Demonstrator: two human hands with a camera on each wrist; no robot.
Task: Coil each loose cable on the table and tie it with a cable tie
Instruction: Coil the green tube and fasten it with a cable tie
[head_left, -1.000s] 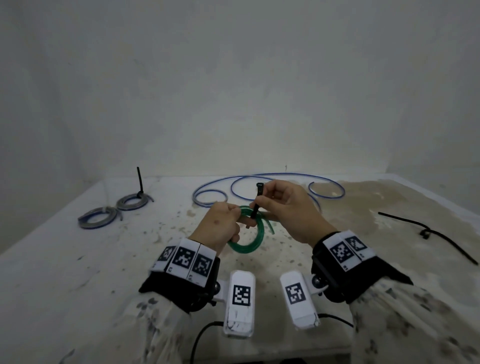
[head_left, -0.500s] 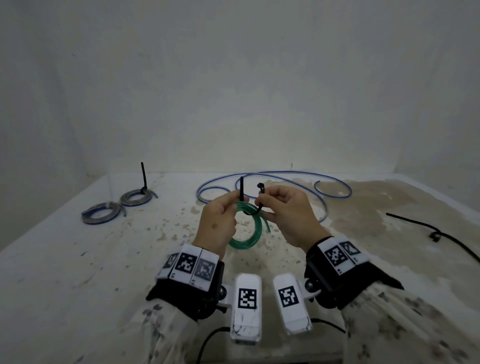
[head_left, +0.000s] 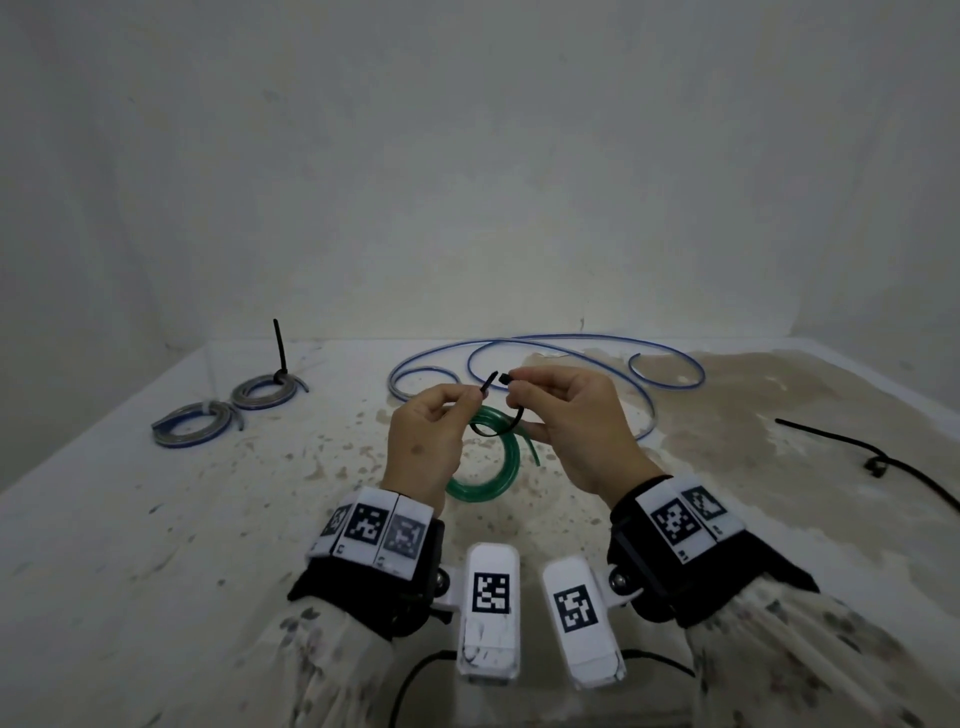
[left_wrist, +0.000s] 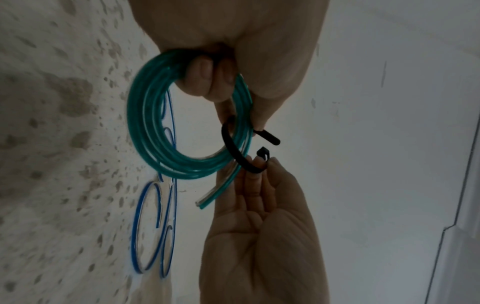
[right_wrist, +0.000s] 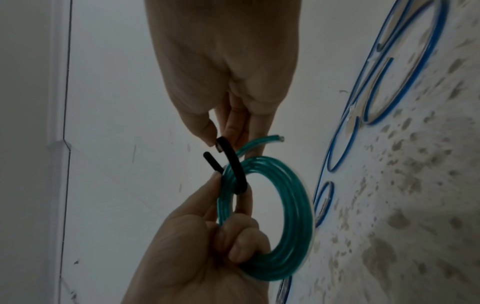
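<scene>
No brand name or readable writing is seen; only black-and-white square code markers are carried on the wrist bands (head_left: 371, 525) and on the two white wrist camera housings (head_left: 488, 592). The green cable coil (head_left: 491, 457) is held above the worktop (head_left: 156, 519), with the lower fingers of the left hand (head_left: 426, 447) curled through it. A black cable tie (left_wrist: 233, 152) is looped around the strands of the coil. Its plain tip is pinched between thumb and forefinger of the left hand, while its head end is pinched by the fingertips of the right hand (head_left: 571, 431); the two ends are close together but not joined. Behind the hands, a loose blue cable (head_left: 545, 358) is spread in open curves on the stained worktop. At far left, two grey-blue coiled cables (head_left: 228, 410) lie side by side, one with a black tie tail standing upright. A second black cable tie (head_left: 878, 462) is laid at the right edge.
</scene>
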